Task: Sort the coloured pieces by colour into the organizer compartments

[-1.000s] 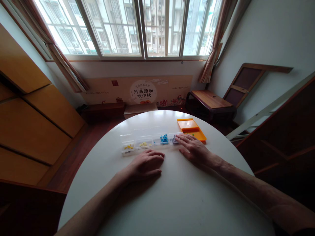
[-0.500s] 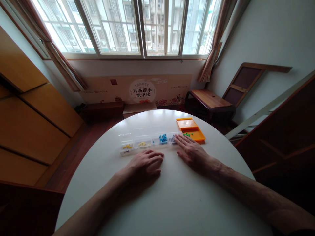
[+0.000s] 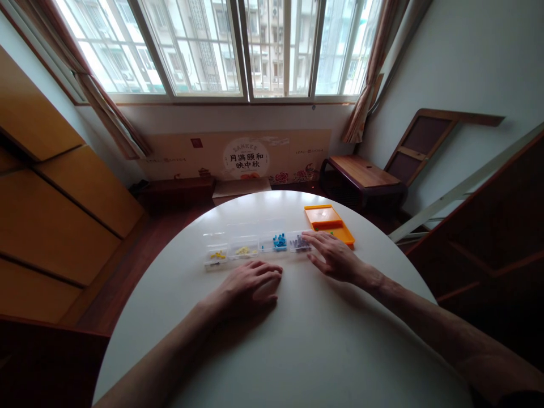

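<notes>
Left hand: the left hand (image 3: 250, 283) lies palm down on the round white table (image 3: 306, 351), fingers loosely curled in and pointing right. It isn't gripping anything, just resting near the clear box.

Right hand: the right hand (image 3: 335, 258) is flat on the table too, fingers spread and stretched toward the far left. Fingertips sit right at the right end of the clear box, pretty much touching its last compartment. Nothing pinched as far as I can see.

Clear box: a long see-through compartment box (image 3: 255, 245) runs left to right across the far-middle of the table, just beyond both hands.

What's inside: going left to right, yellow pieces (image 3: 218, 255), paler yellow pieces (image 3: 243, 250), blue pieces (image 3: 280, 242) and some dark greyish-purple pieces (image 3: 300, 243) right by the right hand's fingers. Too small to tell what they actually are.

Orange tray: an orange tray (image 3: 328, 222) sits just beyond the right hand, at the far right, beside the box's right end. Can't really make out what's in it.

Background: big window (image 3: 238, 48) with curtains on the far wall, a printed panel (image 3: 246, 157) leaning under it, low wooden table (image 3: 361, 173) on the far right, wooden cabinets (image 3: 55, 209) on the left.
</notes>
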Demonstrator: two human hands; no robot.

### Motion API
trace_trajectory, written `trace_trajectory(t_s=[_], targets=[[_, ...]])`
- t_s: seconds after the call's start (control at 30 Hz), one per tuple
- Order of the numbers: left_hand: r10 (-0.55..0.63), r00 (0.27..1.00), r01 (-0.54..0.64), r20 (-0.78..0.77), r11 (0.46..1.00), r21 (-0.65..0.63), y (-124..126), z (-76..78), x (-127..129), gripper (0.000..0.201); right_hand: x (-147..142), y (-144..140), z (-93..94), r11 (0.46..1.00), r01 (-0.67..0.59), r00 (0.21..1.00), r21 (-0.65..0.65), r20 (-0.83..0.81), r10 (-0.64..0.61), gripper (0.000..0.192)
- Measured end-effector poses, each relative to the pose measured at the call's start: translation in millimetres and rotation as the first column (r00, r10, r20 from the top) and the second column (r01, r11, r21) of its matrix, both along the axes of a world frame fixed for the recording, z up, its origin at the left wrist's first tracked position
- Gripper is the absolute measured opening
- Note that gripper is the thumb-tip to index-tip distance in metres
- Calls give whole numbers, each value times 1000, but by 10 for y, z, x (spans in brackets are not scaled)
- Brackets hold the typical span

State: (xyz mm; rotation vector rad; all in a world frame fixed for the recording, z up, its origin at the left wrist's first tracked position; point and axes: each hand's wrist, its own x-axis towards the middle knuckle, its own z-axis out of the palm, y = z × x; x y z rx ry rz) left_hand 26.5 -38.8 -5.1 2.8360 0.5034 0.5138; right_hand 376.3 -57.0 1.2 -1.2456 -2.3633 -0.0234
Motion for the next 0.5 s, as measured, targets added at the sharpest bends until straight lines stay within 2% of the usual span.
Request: trace_trajectory(t_s=[0.13,0.23,0.3,0.4,0.5], targets=[[10,1000,-10,-4,1000,-16,-11,14,-8,40,295,530,103,992,120,993,32,10,-120,50],[3,1000,-3,-6,1000,-17,-22,19,-6,40,559,1037,154,955,295,947,-21,137,-290,50],[14,1000,-14,-6,1000,-13,-25,27,-8,39,695,1310,159,940,338,930,-36,169,-328,52],[31,1000,-31,-6,999,-7,-23,54,-14,39,812,1564,124,921,382,909,-69,208,-361,53],[25,1000,-25,-9,1000,-6,-17,91,-10,39,861,1685,71,906,413,892,-93,243,-382,54]])
